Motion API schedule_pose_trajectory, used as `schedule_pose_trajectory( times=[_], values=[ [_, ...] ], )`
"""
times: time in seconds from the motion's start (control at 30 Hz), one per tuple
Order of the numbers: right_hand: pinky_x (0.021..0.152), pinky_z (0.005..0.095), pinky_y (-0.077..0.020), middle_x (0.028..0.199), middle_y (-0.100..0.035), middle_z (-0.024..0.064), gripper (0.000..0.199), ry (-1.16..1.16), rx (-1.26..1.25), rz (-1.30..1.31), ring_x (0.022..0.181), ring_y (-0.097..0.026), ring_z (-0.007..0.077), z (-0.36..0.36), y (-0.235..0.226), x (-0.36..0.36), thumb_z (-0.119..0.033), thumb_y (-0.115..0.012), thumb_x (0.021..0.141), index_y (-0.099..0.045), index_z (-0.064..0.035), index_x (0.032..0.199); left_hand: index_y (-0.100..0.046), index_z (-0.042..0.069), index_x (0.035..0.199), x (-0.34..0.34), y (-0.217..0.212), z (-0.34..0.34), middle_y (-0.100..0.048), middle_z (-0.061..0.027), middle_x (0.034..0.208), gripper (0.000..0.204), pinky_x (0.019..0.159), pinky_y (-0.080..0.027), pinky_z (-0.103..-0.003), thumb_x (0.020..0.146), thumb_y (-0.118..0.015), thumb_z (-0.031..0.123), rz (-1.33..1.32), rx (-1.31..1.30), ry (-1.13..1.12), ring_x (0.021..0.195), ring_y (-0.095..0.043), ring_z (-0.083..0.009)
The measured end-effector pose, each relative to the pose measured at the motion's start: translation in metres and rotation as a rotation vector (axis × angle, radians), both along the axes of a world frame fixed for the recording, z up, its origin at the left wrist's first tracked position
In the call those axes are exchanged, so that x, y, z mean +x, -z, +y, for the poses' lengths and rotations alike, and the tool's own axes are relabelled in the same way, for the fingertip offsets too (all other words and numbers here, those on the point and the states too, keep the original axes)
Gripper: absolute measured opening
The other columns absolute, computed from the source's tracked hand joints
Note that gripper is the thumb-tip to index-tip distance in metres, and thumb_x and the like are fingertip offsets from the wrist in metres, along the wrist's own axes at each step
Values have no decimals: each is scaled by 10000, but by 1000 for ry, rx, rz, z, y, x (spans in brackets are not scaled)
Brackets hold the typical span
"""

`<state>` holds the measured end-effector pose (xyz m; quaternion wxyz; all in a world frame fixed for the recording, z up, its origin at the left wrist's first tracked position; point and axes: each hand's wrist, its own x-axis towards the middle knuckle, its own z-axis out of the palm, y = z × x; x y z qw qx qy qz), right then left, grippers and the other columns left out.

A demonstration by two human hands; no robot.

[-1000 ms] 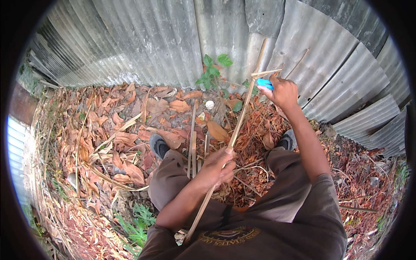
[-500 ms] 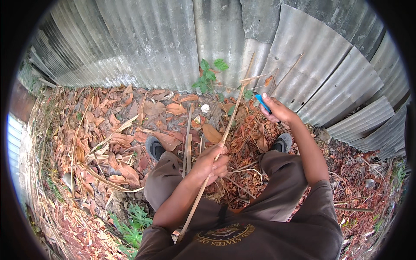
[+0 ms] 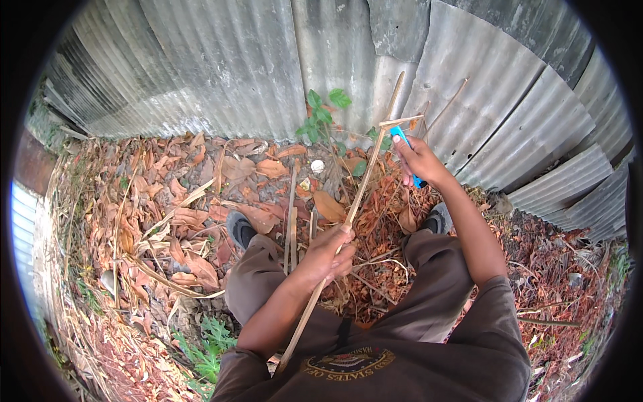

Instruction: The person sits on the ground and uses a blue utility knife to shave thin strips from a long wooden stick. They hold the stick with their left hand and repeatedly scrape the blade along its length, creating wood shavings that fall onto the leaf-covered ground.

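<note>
My left hand [image 3: 328, 251] grips a long thin bamboo strip [image 3: 358, 194] near its middle; the strip slants from my lap up toward the metal wall. My right hand [image 3: 416, 161] holds a blue-handled knife [image 3: 405, 146] against the strip's upper part, where a thin sliver [image 3: 402, 122] peels off sideways. Both of my legs in brown trousers [image 3: 429, 268] spread apart below the hands. A few more split bamboo strips [image 3: 292, 221] lie on the ground between my shoes.
A corrugated metal wall [image 3: 234, 67] rises ahead. Dry leaves [image 3: 181, 214] and twigs cover the ground. A small green plant [image 3: 325, 114] grows at the wall's foot, and a small white round object [image 3: 317, 165] lies close to it. Green weeds [image 3: 207, 345] grow near my left knee.
My right hand with the knife has shifted slightly along the strip's upper part, and the view has tilted a little. My left hand keeps its grip mid-strip.
</note>
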<state>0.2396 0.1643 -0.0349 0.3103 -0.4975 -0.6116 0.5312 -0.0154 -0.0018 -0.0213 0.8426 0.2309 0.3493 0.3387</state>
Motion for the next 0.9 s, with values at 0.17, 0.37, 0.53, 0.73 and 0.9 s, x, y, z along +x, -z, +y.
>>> schedule_pose_trajectory(
  times=[0.17,0.37,0.53,0.73,0.9],
  values=[
    [383,284,-398,491,-456,33,509,-7,160,-193,375,-474,136,6,4,5,-446,-403,1010,-517,-10,775,-410,121,873,-3,8,2,-316,45,535,283,380,-229,-234,1032,-386,354,77,96,41,371,-251,-68],
    [586,386,-451,595,-538,93,574,-6,527,-563,598,-559,194,13,6,13,-479,-442,989,-608,66,1055,-401,108,902,-8,8,1,-343,36,556,267,349,-251,-230,1037,-378,337,141,153,75,384,-290,-65],
    [513,394,-436,517,-455,112,564,-111,488,-650,495,-531,217,14,6,27,-516,-459,967,-591,18,847,-421,103,891,-9,5,-3,-315,39,552,270,361,-250,-220,1038,-377,325,265,207,105,380,-280,-57],
    [308,263,-341,445,-404,2,503,-204,-82,-148,288,-375,103,8,5,22,-464,-462,984,-521,-23,748,-439,102,1028,-14,19,-8,-319,46,566,242,365,-249,-214,1041,-367,333,211,218,139,402,-280,-50],
    [420,351,-420,475,-455,83,517,-169,165,-446,390,-492,186,5,-3,13,-457,-466,984,-581,5,781,-431,105,1032,-12,16,-8,-321,45,569,224,367,-246,-218,1041,-372,321,253,196,134,414,-289,-51]
  ],
)
